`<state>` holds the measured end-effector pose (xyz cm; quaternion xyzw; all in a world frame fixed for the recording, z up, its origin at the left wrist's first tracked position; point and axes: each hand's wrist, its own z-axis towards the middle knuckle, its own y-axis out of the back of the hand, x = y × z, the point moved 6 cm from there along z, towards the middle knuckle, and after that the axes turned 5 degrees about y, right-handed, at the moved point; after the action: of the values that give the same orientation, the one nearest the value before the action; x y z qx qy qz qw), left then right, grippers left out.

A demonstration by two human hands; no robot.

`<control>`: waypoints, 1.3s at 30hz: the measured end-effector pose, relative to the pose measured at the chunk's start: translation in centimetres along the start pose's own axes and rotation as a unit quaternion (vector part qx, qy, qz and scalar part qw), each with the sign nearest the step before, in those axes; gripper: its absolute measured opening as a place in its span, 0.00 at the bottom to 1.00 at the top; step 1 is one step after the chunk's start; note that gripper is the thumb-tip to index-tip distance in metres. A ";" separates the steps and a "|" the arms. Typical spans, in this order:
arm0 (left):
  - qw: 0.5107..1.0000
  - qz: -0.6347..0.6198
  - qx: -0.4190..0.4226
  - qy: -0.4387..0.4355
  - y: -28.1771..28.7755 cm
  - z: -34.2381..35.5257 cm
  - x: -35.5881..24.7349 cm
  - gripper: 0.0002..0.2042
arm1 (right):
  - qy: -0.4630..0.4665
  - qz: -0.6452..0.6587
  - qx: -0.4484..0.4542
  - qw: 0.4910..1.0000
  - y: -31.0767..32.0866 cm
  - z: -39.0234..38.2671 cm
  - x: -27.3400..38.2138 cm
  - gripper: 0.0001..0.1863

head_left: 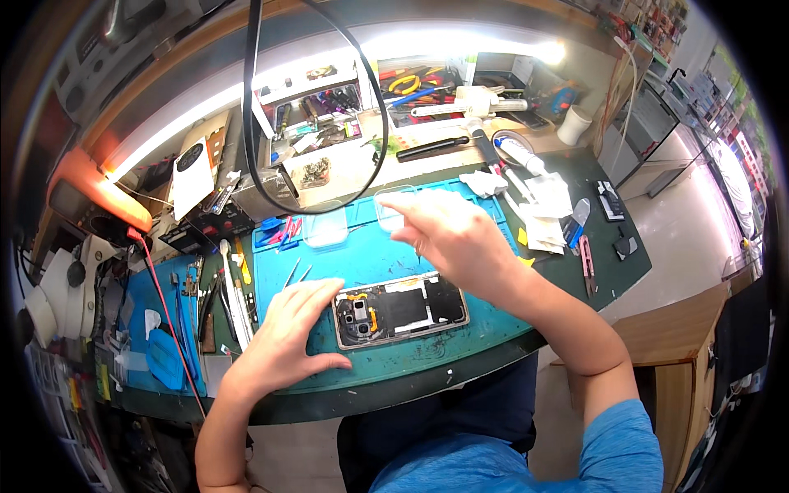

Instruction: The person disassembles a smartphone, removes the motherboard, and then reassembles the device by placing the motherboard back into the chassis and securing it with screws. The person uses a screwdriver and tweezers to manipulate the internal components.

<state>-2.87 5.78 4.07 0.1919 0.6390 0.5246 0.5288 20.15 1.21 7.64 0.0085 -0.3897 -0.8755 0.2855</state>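
Observation:
An opened phone [401, 304] with dark innards and orange parts near its camera end lies on a turquoise mat [485, 329]. My left hand [293, 329] is open at its left end, fingers stretched and thumb apart, fingertips at the upper left corner. My right hand [452, 242] hovers above the phone's upper right, fingers curled; a small dark sliver shows below them, and what they hold is unclear. Behind sit clear plastic trays [325, 228], one partly hidden by that hand. Thin tweezers [292, 273] lie beside my left hand.
A looped black cable [380, 115] hangs over the bench. Hand tools [407, 82] fill back shelves. An orange lamp-like fixture [99, 189] and a red cable [168, 320] are at left; white tissues [544, 230], pink-handled pliers [587, 267] and a white cup [573, 125] at right.

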 end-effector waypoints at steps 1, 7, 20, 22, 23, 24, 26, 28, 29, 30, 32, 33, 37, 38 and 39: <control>1.000 -0.014 -0.003 -0.001 -0.2 0.0 0.5 0.48 | -0.017 0.005 0.025 1.000 -0.2 -0.2 0.0 0.22; 0.999 -0.025 -0.026 0.006 -1.4 0.5 0.2 0.48 | -0.141 0.095 0.033 0.985 1.6 1.0 -1.1 0.27; 0.962 0.158 -0.220 0.039 1.6 6.5 0.6 0.13 | -0.090 0.172 -0.131 0.972 2.0 -0.6 -2.1 0.27; 0.952 0.201 -0.229 0.035 1.1 6.3 1.1 0.13 | -0.095 0.180 -0.127 0.971 1.9 -0.5 -2.4 0.27; 0.946 0.223 -0.233 0.034 0.9 6.2 1.5 0.13 | -0.097 0.184 -0.125 0.970 1.9 -0.4 -2.5 0.27; 0.947 0.221 -0.230 0.031 0.8 6.0 2.1 0.10 | -0.094 0.204 -0.110 0.968 1.6 -0.5 -2.2 0.27; 0.946 0.210 -0.243 0.029 1.0 5.8 2.9 0.09 | -0.087 0.245 -0.080 0.962 1.0 -0.5 -1.2 0.28; 0.940 0.210 -0.268 0.017 1.2 5.6 3.0 0.08 | -0.033 0.217 -0.056 0.974 0.3 -0.5 0.2 0.30; 0.939 0.215 -0.269 0.014 1.2 5.7 2.8 0.08 | -0.011 0.221 -0.054 0.974 0.0 -0.7 0.9 0.30; 0.938 0.219 -0.269 0.012 1.3 5.6 2.5 0.08 | -0.004 0.217 -0.040 0.975 -0.3 -0.8 1.2 0.30; 0.940 0.222 -0.260 0.009 1.1 5.7 2.7 0.08 | 0.009 0.207 -0.011 0.978 -0.7 -0.9 1.8 0.28; 0.939 0.221 -0.264 0.017 1.1 5.7 3.1 0.07 | 0.011 0.204 -0.008 0.979 -0.9 -0.9 1.9 0.28; 0.935 0.210 -0.283 0.034 1.2 5.8 4.5 0.05 | 0.013 0.185 -0.003 0.983 -1.2 -0.8 1.7 0.29; 0.936 0.202 -0.286 0.034 1.2 5.9 4.7 0.05 | 0.012 0.179 -0.003 0.984 -1.3 -0.8 1.5 0.29; 0.937 0.194 -0.288 0.034 1.1 5.9 4.7 0.05 | 0.012 0.182 -0.013 0.983 -1.2 -0.8 1.4 0.29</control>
<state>0.20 12.73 3.46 0.1335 0.4287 0.7846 0.4275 18.51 0.62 6.55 -0.0557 -0.3699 -0.8136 0.4452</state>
